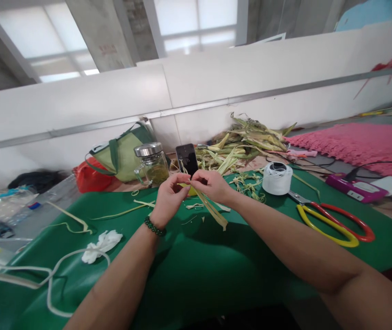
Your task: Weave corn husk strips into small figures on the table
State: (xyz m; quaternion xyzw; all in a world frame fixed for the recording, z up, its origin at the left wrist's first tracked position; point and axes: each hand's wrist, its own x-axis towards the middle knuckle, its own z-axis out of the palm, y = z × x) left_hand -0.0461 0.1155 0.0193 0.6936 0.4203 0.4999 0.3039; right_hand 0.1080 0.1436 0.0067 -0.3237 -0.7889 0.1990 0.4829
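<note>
Fingers (pixel 192 179) pinch husk (pixel 214 214) above green tabletop (pixel 196 270), windows behind (pixel 198 20).

The fingertips of the left hand (pixel 168 197) and right hand (pixel 213 185) meet; the grip on the pale husk strip (pixel 211 211) is too small to resolve. The hands hide the lower end of the phone (pixel 187 158). The table's (pixel 196 275) near edge is lost in shadow. The pink fringed textile (pixel 361 142) is cut off by the right picture edge. Wall lettering (pixel 108 48) is blurred and unreadable.
</note>
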